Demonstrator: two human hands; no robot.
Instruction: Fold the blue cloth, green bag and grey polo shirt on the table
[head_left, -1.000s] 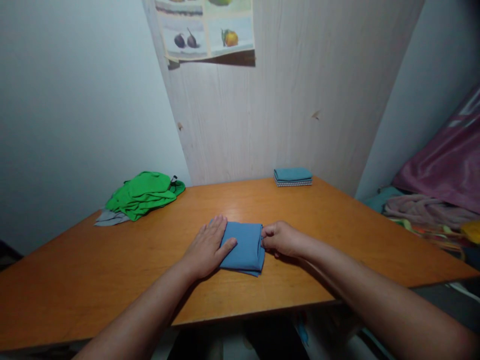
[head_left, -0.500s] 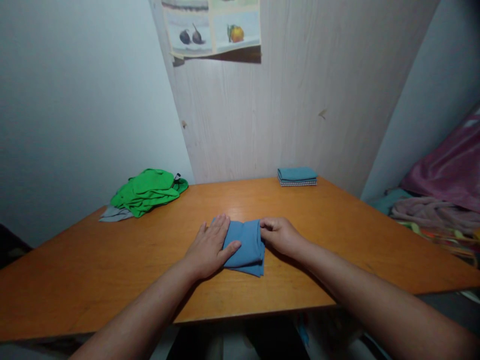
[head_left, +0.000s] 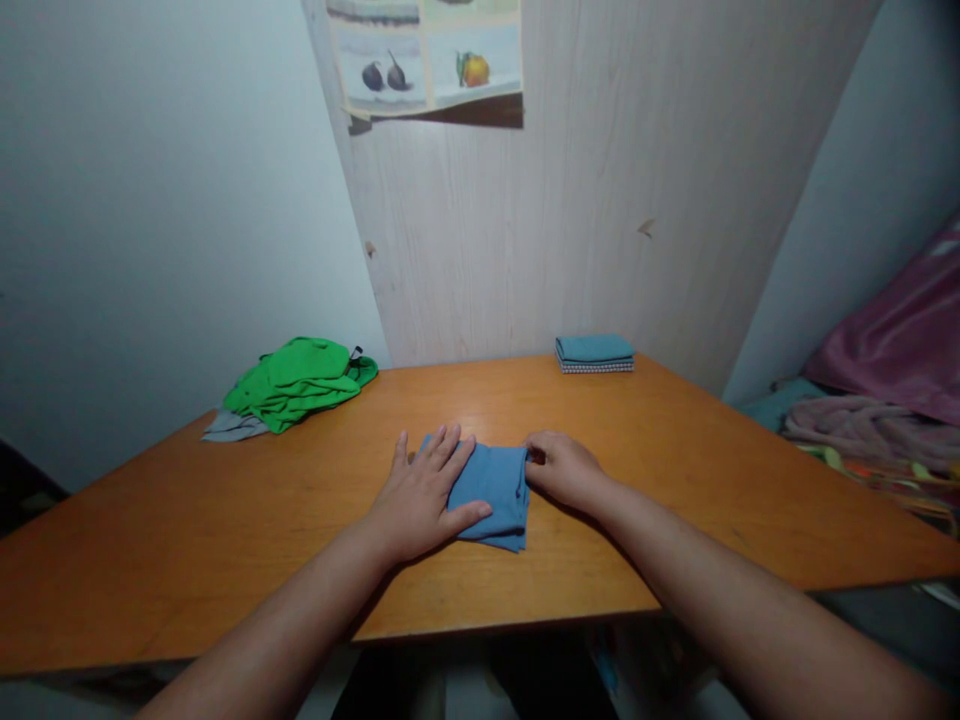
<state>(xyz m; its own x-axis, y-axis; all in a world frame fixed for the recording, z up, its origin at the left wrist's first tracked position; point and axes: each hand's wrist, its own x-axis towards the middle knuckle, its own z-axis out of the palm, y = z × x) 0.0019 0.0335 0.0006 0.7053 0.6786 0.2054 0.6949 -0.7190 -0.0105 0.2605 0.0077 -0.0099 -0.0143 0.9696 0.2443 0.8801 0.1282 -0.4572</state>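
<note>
Blue cloth (head_left: 495, 485) | folded, squarish | left hand (head_left: 424, 497) spread atop | right hand (head_left: 564, 468) pinching its edge

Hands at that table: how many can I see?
2: the left hand lies spread on the folded blue cloth, and the right hand has its fingers curled at the cloth's right edge.

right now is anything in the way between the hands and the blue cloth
Nothing visible: the left hand lies spread on the blue cloth, and the right hand is curled at its far right corner. The green pile and folded stack sit farther back.
</note>
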